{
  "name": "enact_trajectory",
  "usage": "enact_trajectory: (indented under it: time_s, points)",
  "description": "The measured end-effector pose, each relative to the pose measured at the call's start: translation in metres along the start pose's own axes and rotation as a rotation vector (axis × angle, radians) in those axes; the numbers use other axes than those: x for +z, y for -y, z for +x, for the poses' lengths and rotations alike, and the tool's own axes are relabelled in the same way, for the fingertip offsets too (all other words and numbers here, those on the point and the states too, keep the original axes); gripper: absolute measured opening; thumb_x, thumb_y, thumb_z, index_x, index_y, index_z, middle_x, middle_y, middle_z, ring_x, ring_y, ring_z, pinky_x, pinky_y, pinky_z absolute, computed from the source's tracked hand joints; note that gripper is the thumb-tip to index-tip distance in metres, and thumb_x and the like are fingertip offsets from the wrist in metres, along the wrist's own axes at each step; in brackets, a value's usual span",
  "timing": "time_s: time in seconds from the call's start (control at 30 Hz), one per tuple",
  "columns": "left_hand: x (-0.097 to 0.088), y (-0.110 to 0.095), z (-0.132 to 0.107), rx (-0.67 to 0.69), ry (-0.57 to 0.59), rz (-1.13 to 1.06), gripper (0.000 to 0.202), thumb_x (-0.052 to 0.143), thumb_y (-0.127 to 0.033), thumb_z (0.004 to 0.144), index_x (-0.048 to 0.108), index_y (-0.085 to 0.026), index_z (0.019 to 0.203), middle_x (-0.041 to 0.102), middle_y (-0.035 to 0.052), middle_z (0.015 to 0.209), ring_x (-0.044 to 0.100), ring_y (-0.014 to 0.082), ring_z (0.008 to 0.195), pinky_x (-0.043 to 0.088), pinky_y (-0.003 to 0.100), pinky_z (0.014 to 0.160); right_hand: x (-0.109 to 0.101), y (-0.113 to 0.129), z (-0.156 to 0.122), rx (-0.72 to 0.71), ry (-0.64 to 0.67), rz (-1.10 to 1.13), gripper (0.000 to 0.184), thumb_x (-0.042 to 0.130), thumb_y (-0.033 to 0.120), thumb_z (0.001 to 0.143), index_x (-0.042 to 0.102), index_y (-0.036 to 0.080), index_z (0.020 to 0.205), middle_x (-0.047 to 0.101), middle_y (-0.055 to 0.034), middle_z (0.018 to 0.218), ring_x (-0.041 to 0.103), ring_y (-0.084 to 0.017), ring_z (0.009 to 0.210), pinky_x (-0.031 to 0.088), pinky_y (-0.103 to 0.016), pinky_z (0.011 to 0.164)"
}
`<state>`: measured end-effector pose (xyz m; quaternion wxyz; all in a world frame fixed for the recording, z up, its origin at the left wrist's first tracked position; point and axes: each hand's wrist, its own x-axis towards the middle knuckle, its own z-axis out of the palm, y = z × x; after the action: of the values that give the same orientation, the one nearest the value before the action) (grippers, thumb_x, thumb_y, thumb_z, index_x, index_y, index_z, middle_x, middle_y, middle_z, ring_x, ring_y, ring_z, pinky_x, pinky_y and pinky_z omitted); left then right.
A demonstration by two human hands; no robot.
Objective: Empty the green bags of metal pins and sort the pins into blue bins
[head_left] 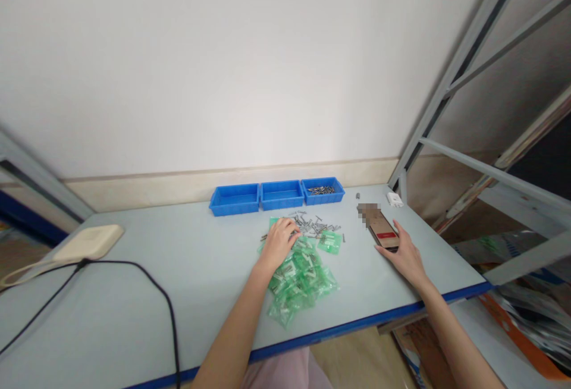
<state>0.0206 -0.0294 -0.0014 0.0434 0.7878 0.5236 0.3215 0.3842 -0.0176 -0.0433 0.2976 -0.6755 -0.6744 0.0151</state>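
My left hand (281, 239) is over the upper left of a heap of green plastic bags (297, 285), its fingers curled and bunched together; whatever they hold, if anything, is hidden. Just past it lies a loose scatter of small metal pins or screws (306, 223). One small green bag (330, 242) with metal pieces inside sits apart, to the right of the heap. On the right, a phone (381, 225) lies on the table with its screen lit. My right hand (407, 256) grips its near end, thumb on one side and fingers on the other.
Along the wall stand three blue bins: the left bin (236, 200), the middle bin (282, 194) and the right bin (323, 191), which holds metal pieces. A white charger (394, 199) sits at the back right. A white box (89, 242) and black cable (151, 279) occupy the left side.
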Motion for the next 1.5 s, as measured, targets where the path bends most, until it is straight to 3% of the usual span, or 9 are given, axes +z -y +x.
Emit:
enact_trajectory:
  time_s: [0.23,0.33,0.43,0.53,0.63,0.83,1.1,1.3,1.5]
  points:
    - [-0.002,-0.001,0.001,-0.02,0.003,0.016,0.012,0.051,-0.025,0.088,0.062,-0.019,0.087,0.061,0.0047,0.094,0.051,0.0206,0.095,0.04,0.035,0.085,0.015,0.015,0.052,0.101,-0.102,-0.036,0.075,0.052,0.048,0.076,0.027,0.016,0.14,0.039,-0.0172,0.139,0.036,-0.034,0.127,0.032,-0.05,0.097]
    - [-0.004,-0.001,0.001,-0.056,-0.013,0.01,0.013,0.051,-0.024,0.088,0.062,-0.018,0.085,0.062,0.0048,0.093,0.052,0.0204,0.094,0.041,0.035,0.085,0.017,0.045,0.053,-0.079,-0.119,-0.007,0.058,0.051,0.044,0.079,0.042,0.022,0.133,0.043,-0.0127,0.136,0.037,-0.032,0.124,0.031,-0.049,0.096]
    - [-0.004,0.0,0.001,-0.086,-0.046,-0.004,0.013,0.051,-0.024,0.088,0.061,-0.018,0.084,0.061,0.0046,0.091,0.052,0.0202,0.094,0.042,0.035,0.085,0.018,0.087,0.039,-0.352,0.052,0.036,0.032,0.049,0.042,0.084,0.061,0.031,0.112,0.054,-0.0056,0.126,0.045,-0.027,0.115,0.032,-0.044,0.092]
    - [-0.002,0.001,0.0,-0.072,-0.058,-0.014,0.013,0.05,-0.025,0.088,0.061,-0.018,0.084,0.061,0.0041,0.091,0.052,0.0196,0.093,0.042,0.035,0.085,0.026,0.124,0.026,-0.469,0.232,0.078,0.024,0.05,0.043,0.086,0.066,0.034,0.101,0.06,-0.0032,0.115,0.05,-0.024,0.106,0.032,-0.039,0.086]
    - [-0.002,0.002,-0.001,-0.058,-0.056,-0.035,0.015,0.049,-0.026,0.089,0.061,-0.019,0.085,0.062,0.004,0.092,0.053,0.0194,0.093,0.042,0.035,0.085,0.038,0.143,0.022,-0.45,0.298,0.111,0.021,0.053,0.041,0.085,0.068,0.03,0.094,0.064,-0.0033,0.106,0.053,-0.023,0.1,0.03,-0.038,0.082]
    - [-0.007,0.0,0.0,-0.08,-0.069,-0.101,0.019,0.047,-0.029,0.089,0.062,-0.019,0.084,0.062,0.0039,0.088,0.053,0.0199,0.091,0.043,0.036,0.083,0.046,0.149,0.023,-0.364,0.264,0.191,0.021,0.056,0.039,0.085,0.069,0.025,0.078,0.067,-0.0044,0.095,0.054,-0.023,0.094,0.028,-0.038,0.08]
    - [-0.001,0.0,0.007,-0.098,-0.067,-0.305,0.018,0.052,-0.032,0.085,0.064,-0.02,0.09,0.065,0.005,0.092,0.055,0.0217,0.094,0.042,0.036,0.085,0.051,0.181,0.039,-0.395,0.265,0.449,0.027,0.049,0.041,0.088,0.068,0.022,0.081,0.069,-0.0031,0.093,0.056,-0.021,0.095,0.03,-0.034,0.085]
    - [-0.005,0.012,0.01,-0.233,-0.153,-0.38,0.036,0.042,-0.041,0.086,0.059,-0.018,0.065,0.064,0.0043,0.071,0.058,0.0199,0.075,0.042,0.031,0.073,0.072,0.213,0.045,-0.429,0.282,0.693,0.031,0.05,0.042,0.087,0.066,0.019,0.074,0.068,-0.0031,0.082,0.057,-0.019,0.085,0.035,-0.031,0.082]
    - [0.001,0.011,0.013,-0.317,-0.091,-0.642,0.054,0.029,-0.059,0.086,0.054,-0.018,0.061,0.057,0.0025,0.055,0.052,0.0163,0.055,0.042,0.029,0.059,0.08,0.215,0.036,-0.356,0.267,0.838,0.036,0.046,0.04,0.088,0.059,0.018,0.063,0.06,-0.0011,0.066,0.053,-0.016,0.066,0.038,-0.027,0.068]
